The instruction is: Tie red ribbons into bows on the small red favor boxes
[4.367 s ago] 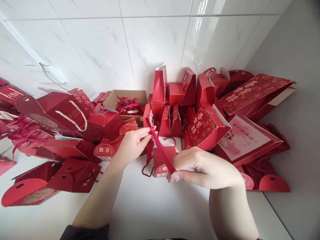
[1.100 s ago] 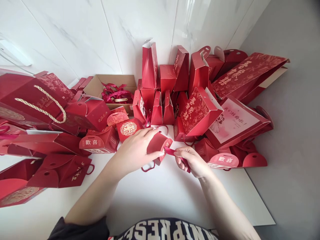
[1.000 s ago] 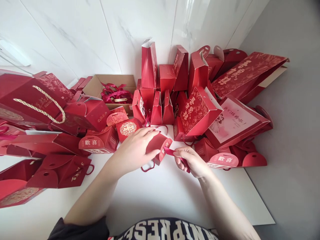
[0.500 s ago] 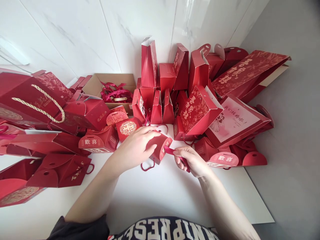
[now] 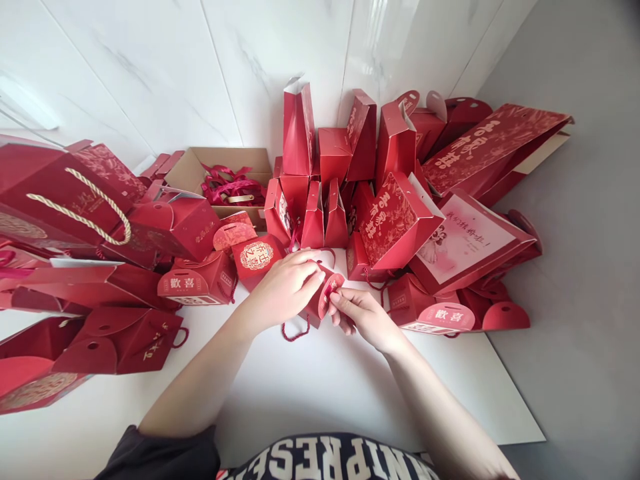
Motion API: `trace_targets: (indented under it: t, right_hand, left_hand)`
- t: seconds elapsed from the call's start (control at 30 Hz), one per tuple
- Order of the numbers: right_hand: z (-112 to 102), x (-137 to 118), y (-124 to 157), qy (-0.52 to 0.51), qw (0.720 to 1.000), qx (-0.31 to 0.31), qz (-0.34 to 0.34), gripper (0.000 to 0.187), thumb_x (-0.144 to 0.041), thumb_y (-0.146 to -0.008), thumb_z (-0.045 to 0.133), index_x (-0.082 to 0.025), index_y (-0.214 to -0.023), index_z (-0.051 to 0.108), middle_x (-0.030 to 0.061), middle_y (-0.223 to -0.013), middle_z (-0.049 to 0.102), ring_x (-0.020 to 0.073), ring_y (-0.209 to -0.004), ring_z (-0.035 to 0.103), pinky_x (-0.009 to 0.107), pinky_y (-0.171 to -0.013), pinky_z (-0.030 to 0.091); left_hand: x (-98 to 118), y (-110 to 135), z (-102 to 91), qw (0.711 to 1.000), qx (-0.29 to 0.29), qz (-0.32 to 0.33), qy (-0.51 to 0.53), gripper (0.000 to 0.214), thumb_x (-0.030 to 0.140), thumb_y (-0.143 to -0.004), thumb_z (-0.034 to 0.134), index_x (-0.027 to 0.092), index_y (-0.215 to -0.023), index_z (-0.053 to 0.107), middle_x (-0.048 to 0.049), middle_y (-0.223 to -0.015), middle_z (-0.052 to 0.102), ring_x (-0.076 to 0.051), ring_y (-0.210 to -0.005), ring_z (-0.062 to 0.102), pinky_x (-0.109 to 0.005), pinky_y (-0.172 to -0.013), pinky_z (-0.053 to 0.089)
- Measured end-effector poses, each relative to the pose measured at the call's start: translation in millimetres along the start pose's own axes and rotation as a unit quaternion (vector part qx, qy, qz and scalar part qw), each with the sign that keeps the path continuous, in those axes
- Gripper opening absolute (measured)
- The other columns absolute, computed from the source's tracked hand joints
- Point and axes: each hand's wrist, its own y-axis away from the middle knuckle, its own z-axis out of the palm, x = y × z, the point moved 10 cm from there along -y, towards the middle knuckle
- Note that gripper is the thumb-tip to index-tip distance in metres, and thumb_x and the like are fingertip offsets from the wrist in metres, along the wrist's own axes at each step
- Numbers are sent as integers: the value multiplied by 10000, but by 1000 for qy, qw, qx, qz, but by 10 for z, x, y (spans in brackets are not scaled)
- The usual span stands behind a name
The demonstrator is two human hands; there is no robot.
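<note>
A small red gift box [image 5: 323, 297] with a rounded handle flap lies on its side on the white table [image 5: 310, 393]. My left hand [image 5: 283, 288] is closed around its body, fingers over the top. My right hand [image 5: 356, 316] pinches at the flap's hole, fingers pressed together; the red ribbon it pinches is almost hidden in its fingers. A dark red cord loop [image 5: 295, 331] hangs from the box below my left hand.
Several red gift boxes and bags crowd the back and both sides. A brown carton [image 5: 220, 167] holding red ribbons stands at the back left. A large rope-handled bag [image 5: 65, 200] lies far left. Grey floor [image 5: 585, 267] is to the right of the table edge.
My right hand has moved left, up against the box's flap, and the stretch of ribbon that showed between hand and flap is now nearly gone. My left hand keeps its hold.
</note>
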Motion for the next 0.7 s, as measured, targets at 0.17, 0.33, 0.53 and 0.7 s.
trace_targets:
  t: [0.17,0.33,0.53,0.7]
  right_hand:
    - [9,-33,27,31,999,7,-3,405,-531,-925,525,-167,-765,605,-9,-659,580,72,-485,470,217,-453,306]
    - [3,-77,43,44,999,12,-9,413,-548,-923,511,-175,-768,595,-6,-669,575,85,-507,473,224,-458,306]
    - [-60,-150,81,123,991,37,-35,415,-557,-932,483,-190,-764,580,7,-698,590,120,-570,504,257,-551,395]
    - [-305,-627,172,290,925,201,-141,277,-470,-943,516,-214,-978,617,66,-1022,643,211,-973,572,337,-885,422]
  left_hand:
    - [22,-3,-42,1000,17,-5,25,368,351,-996,360,202,-890,680,-52,-1310,606,-200,-1287,504,-394,-1090,409]
    - [77,-14,-38,999,36,1,41,360,338,-993,362,200,-870,671,-51,-1242,647,-207,-1237,546,-392,-1051,435]
    - [74,-25,-77,998,48,13,40,300,274,-975,401,192,-793,626,-57,-1227,644,-199,-1201,567,-377,-1026,442]
    - [-27,5,-313,992,111,-19,59,280,320,-976,418,185,-803,592,-71,-1287,608,-209,-1180,576,-393,-1040,415]
